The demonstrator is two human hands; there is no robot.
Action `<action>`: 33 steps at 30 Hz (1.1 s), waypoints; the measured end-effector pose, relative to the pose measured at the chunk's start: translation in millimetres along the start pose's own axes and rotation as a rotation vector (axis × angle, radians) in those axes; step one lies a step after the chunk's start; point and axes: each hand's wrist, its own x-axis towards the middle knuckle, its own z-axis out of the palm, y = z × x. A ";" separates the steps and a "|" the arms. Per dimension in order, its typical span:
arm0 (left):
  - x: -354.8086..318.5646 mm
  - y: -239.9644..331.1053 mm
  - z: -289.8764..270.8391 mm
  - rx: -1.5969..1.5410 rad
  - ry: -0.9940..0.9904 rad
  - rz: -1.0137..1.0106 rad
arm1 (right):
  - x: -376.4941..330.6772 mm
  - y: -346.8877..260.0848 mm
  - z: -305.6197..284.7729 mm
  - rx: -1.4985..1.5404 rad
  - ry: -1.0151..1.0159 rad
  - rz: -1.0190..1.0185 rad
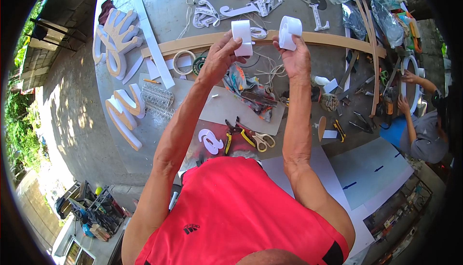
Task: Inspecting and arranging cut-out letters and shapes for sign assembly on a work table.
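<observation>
Both arms reach forward over the table. My left hand [221, 56] is closed on a white bent strip piece [241, 31], pinched between thumb and fingers. A white curled strip piece [290, 27], wound into a loop at its top, is gripped by my right hand [295, 61] at its lower end. The two pieces are held up side by side, a short gap apart. Beyond them lie several white letter-shaped pieces [246, 10] with thin wires. Below the hands are a patterned cloth [238, 84], yellow-and-black pliers [229, 137] and cream-handled scissors [264, 141].
Long brown strips [193, 41] cross the table. Large wood-faced letter shapes [126, 115] and a crown-like shape [115, 40] lie at the left, near a tape roll [183, 62]. Hand tools [359, 120] are spread at the right, where another person [424, 137] handles a white ring-shaped frame [410, 84].
</observation>
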 end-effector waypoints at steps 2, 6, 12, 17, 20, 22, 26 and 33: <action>24.7 -0.5 -5.3 -0.214 -0.060 -0.082 | 26.5 -9.0 0.6 0.015 0.008 -0.039; 51.6 3.2 -2.9 -0.174 -0.059 -0.073 | 70.4 -13.2 -11.9 -0.225 0.160 -0.119; 76.3 16.5 -9.1 0.106 0.007 -0.049 | 117.6 -16.9 -36.8 -1.098 0.508 -0.341; 112.5 26.3 -27.8 0.530 0.143 -0.055 | 136.3 -2.1 -42.1 -1.546 0.585 -0.412; 146.4 33.9 -27.5 0.769 0.088 0.006 | 140.1 -1.7 -45.3 -1.528 0.525 -0.624; 167.4 37.2 -19.1 0.838 0.069 -0.021 | 145.5 -0.4 -49.4 -1.555 0.502 -0.621; 211.7 29.7 -12.9 1.141 0.104 0.101 | 152.6 9.4 -49.1 -1.551 0.440 -0.633; 282.5 14.7 14.3 1.421 0.056 0.214 | 142.4 10.4 -51.1 -1.561 0.389 -0.540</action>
